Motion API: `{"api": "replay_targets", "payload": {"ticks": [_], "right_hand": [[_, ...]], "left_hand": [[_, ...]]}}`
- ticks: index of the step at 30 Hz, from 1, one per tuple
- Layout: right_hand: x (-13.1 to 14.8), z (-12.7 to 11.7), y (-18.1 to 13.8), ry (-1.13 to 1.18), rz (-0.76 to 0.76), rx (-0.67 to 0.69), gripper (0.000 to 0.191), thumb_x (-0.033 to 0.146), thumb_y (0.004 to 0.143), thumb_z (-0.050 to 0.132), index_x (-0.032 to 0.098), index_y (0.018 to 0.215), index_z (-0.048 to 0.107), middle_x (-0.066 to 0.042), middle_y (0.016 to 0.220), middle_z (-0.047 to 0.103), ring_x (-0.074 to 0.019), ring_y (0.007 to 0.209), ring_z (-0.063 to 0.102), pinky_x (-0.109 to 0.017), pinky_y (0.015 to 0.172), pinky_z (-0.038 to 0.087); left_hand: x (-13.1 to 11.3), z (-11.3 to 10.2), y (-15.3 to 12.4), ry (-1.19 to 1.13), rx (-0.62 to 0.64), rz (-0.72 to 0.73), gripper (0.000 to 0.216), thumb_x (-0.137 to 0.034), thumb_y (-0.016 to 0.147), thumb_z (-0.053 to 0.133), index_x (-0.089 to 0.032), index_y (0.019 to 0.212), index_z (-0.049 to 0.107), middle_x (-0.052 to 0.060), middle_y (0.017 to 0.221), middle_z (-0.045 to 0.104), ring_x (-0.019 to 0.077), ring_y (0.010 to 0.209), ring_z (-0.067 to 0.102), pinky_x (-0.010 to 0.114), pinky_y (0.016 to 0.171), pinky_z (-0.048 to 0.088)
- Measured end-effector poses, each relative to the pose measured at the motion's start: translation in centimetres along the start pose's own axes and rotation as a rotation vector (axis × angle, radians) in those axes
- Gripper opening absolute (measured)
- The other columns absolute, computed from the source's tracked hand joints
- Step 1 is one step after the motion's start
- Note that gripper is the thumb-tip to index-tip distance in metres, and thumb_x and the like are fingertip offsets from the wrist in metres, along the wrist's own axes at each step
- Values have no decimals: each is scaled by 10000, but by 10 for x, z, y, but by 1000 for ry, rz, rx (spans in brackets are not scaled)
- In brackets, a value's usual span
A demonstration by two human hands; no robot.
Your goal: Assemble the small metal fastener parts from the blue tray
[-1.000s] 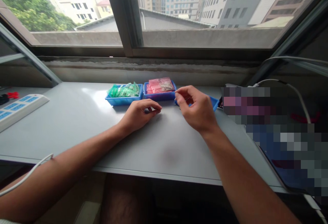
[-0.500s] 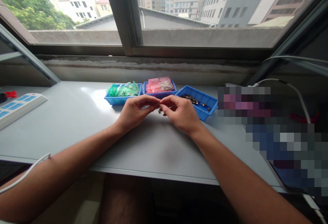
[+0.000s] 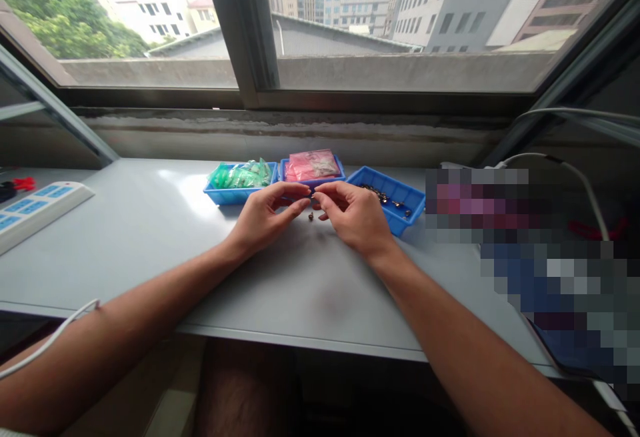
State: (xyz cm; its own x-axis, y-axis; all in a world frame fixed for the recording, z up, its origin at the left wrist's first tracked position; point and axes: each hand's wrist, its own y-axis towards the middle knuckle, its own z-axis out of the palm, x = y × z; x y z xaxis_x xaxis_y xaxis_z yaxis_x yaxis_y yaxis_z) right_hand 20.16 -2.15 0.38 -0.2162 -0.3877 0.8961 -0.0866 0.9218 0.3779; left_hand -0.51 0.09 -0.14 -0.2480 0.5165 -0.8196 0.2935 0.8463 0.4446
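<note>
Over the middle of the table, my left hand (image 3: 265,220) has its thumb and index finger parted, with nothing visible between them. My right hand (image 3: 355,217) faces it closely, thumb and index finger closed on a small shiny metal piece (image 3: 313,197) whose exact kind is too small to make out. Just below the fingertips, a small dark metal part (image 3: 311,217) rests on the table (image 3: 310,283). Behind my right hand, partly covered by it, is a blue bin (image 3: 407,195) with several small metal parts (image 3: 383,195).
A blue bin (image 3: 233,197) of green plastic packets (image 3: 245,174) stands back left, beside another blue bin (image 3: 341,173) with pink packets (image 3: 313,165). At the left lies a white power strip (image 3: 45,207). Cables and a blurred-out area occupy the right. A window frame (image 3: 250,37) rises behind.
My fingertips were together and have moved slightly apart; the left thumb and index finger have opened. The small part on the table shows more clearly.
</note>
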Motion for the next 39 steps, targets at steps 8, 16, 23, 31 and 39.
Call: {"api": "replay_targets", "payload": {"ticks": [8, 16, 23, 31, 39], "right_hand": [[2, 1, -1, -225, -202, -11, 39, 182, 939, 764, 214, 946, 786, -29, 971, 804, -183, 882, 746, -293, 784, 588], [0, 2, -3, -234, -173, 8, 187, 122, 939, 700, 232, 1020, 827, -43, 1087, 848, -219, 989, 802, -351, 952, 629], [6, 1, -4, -245, -109, -26, 70, 182, 928, 737, 234, 930, 785, -3, 904, 825, -190, 836, 775, -311, 807, 597], [4, 1, -4, -225, -9, 38, 71, 174, 909, 729, 233, 938, 757, -9, 891, 821, -188, 817, 770, -324, 800, 597], [0, 3, -3, -233, 1, 59, 179, 108, 858, 715, 227, 987, 751, -1, 879, 801, -175, 813, 752, -308, 810, 589]], "left_hand": [[-5, -5, 1, 87, 105, -36, 416, -554, 1038, 688, -189, 1097, 877, 74, 1048, 866, 262, 964, 811, 332, 900, 635], [5, -2, 1, 20, 22, -71, 410, -515, 916, 861, -182, 1155, 880, 106, 1097, 868, 288, 999, 833, 407, 974, 675], [2, -1, 1, 66, -4, 48, 179, -354, 901, 863, -208, 1000, 900, 77, 1037, 863, 240, 924, 821, 336, 884, 688], [2, 0, 1, 122, 12, 111, 108, -269, 904, 836, -218, 981, 891, 71, 1031, 851, 218, 904, 807, 317, 856, 681], [6, 3, 0, 114, 39, 116, 131, -273, 908, 808, -197, 1007, 848, 74, 1023, 844, 221, 906, 804, 321, 844, 666]]}}
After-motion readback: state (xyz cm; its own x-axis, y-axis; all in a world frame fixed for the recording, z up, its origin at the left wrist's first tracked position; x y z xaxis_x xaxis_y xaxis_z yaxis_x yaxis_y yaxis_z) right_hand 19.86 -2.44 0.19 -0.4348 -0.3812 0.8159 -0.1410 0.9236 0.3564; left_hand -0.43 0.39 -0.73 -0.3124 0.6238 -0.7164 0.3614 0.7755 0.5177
